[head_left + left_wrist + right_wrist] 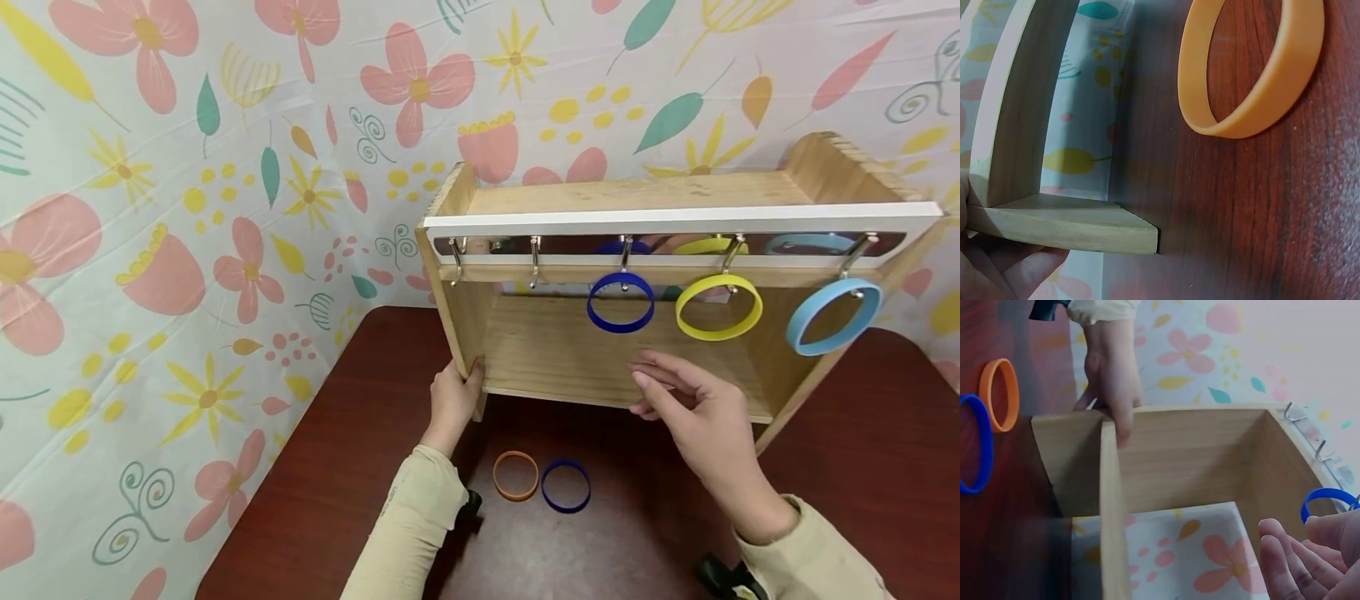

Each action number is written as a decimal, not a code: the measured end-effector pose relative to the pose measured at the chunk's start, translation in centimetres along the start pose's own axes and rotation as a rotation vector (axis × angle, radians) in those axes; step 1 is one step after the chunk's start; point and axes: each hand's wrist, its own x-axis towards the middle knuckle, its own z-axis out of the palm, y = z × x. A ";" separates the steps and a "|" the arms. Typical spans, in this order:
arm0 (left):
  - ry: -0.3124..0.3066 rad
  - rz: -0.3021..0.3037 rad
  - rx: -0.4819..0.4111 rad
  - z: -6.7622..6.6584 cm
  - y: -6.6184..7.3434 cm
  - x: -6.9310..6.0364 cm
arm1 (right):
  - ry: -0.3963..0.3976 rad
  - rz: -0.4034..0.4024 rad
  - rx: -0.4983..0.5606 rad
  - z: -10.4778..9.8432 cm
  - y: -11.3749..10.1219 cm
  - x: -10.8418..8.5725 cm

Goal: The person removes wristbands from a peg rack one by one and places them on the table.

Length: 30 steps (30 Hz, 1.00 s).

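Woodgrain tabletop, wooden rack, round rings

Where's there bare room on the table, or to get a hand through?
Table: bare between backdrop and left sleeve; also between its blue ring and right sleeve. Lower board: bare below the two empty hooks, so a hand probably fits. Crowded: the three ringed hooks; orange ring close beside blue.

Blue, yellow and pale-blue bands hang from hooks on a wooden rack.
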 end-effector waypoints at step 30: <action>-0.013 0.009 -0.020 0.0 0.1 -0.2 | 0.071 0.011 0.142 0.4 -2.4 2.5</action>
